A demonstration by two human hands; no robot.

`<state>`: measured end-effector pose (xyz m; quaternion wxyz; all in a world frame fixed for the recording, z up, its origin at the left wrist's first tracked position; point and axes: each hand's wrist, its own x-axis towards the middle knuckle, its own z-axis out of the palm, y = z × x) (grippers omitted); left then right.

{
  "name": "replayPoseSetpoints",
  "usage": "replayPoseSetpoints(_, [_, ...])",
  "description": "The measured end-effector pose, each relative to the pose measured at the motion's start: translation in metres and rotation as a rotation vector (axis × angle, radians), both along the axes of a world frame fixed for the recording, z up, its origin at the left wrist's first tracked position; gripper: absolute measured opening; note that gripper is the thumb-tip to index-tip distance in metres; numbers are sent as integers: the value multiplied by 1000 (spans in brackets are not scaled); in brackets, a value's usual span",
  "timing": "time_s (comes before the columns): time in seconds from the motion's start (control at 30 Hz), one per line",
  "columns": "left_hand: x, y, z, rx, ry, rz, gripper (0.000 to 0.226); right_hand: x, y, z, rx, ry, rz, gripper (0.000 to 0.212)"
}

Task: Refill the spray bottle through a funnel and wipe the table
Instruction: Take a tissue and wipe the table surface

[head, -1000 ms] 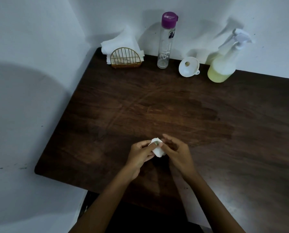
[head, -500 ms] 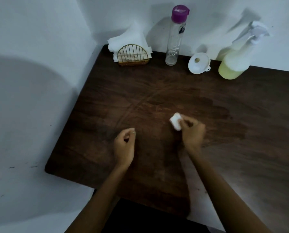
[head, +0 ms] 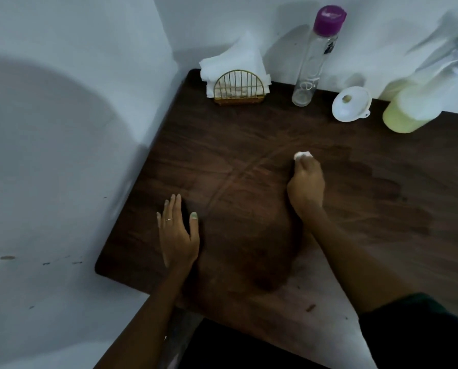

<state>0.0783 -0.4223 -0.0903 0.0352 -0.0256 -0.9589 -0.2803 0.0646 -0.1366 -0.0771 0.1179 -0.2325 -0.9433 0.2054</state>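
Observation:
My right hand (head: pixel 306 182) grips a small folded white tissue (head: pixel 302 155) and presses it onto the dark wooden table (head: pixel 249 145) near the middle; only the tissue's tip shows past my fingers. My left hand (head: pixel 178 231) lies flat on the table near the left edge, fingers straight. At the back right stands the spray bottle (head: pixel 411 107) with yellowish liquid, its white trigger head blurred. A white funnel (head: pixel 351 103) lies on the table just left of it. A tall clear bottle with a purple cap (head: pixel 318 54) stands left of the funnel.
A gold wire napkin holder (head: pixel 238 87) with white napkins sits at the table's back left corner. White walls close in behind and to the left. A darker damp patch (head: pixel 377 182) spreads right of my right hand.
My hands have separated: the right hand took the tissue forward and set it on the table, while the left hand moved left and flattened onto the wood. The camera view shifted closer and leftward.

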Motion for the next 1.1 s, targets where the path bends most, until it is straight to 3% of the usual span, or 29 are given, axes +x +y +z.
replayPoseSetpoints(0.13, [-1, -1, 0, 23, 2, -11, 60, -16, -75, 7, -229, -184, 265, 37])
replayPoseSetpoints(0.23, [-1, -2, 0, 46, 16, -5, 61, 2, -140, 15, -514, -223, 622, 39])
replayPoseSetpoints(0.3, [-1, -3, -1, 72, 14, -9, 61, 17, -160, 14, -480, -341, 869, 41])
replayPoseSetpoints(0.4, [0, -3, -1, 73, 36, -30, 60, 14, -129, 9, -410, -318, 974, 39])
replayPoseSetpoints(0.47, [0, -2, 1, 60, 40, -42, 59, 5, -82, 14, -364, -165, 863, 33])
replayPoseSetpoints(0.53, [0, -1, 3, 44, 41, -53, 58, -4, -18, 19, -76, -93, 665, 31])
replayPoseSetpoints(0.57, [0, -1, 4, 28, 41, -70, 58, -4, 15, 23, -26, -118, 522, 32])
replayPoseSetpoints(0.7, [-1, 1, 3, -58, 46, -253, 58, 1, 108, 21, -74, -168, -21, 56])
replayPoseSetpoints(0.8, [-4, 2, 2, -82, 35, -293, 57, -2, 84, 16, -61, -134, -160, 50])
replayPoseSetpoints(0.93, [-3, 1, 3, -87, 40, -281, 57, 19, -21, 16, -73, -157, 160, 40])
replayPoseSetpoints(1.03, [-2, 2, 5, -97, 38, -276, 56, 59, -107, 14, -106, -79, 680, 38])
replayPoseSetpoints(1.07, [-1, 3, 5, -99, 35, -269, 56, 80, -131, 11, -183, -82, 863, 39])
replayPoseSetpoints(1.1, [-1, 4, 6, -101, 32, -263, 56, 96, -142, 13, -137, -150, 960, 42])
